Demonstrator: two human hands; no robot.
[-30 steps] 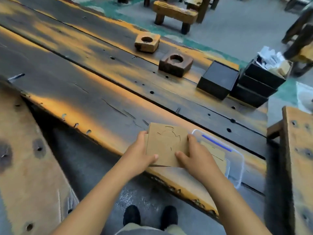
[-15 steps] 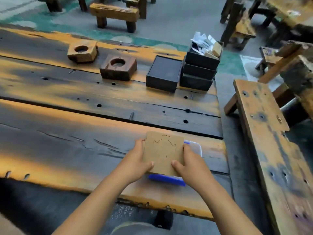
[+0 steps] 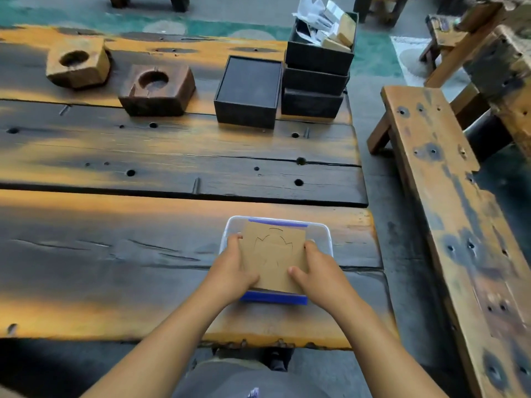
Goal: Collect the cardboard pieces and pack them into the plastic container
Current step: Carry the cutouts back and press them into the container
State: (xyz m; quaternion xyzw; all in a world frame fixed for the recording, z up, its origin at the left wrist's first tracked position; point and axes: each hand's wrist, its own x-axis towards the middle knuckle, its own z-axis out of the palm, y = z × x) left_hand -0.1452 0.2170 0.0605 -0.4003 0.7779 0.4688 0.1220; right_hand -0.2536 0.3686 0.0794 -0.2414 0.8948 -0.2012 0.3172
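A brown square cardboard piece (image 3: pixel 273 254) with cut outlines on its face lies flat over the clear plastic container (image 3: pixel 324 239), which has blue clips at its near and far ends. My left hand (image 3: pixel 232 268) grips the cardboard's left edge and my right hand (image 3: pixel 316 268) grips its right edge, thumbs on top. The container sits near the front right corner of the wooden table (image 3: pixel 143 254). The cardboard and my hands hide what lies inside it.
Two wooden blocks with round holes (image 3: pixel 156 90) (image 3: pixel 77 63) sit at the back of the table. A black box (image 3: pixel 248 91) stands beside a stack of black boxes (image 3: pixel 316 79) topped with papers. A wooden bench (image 3: pixel 448 211) runs along the right.
The view has swung right and the cardboard, held in both hands, has moved from beside the container to directly over it and lower, near its rim.
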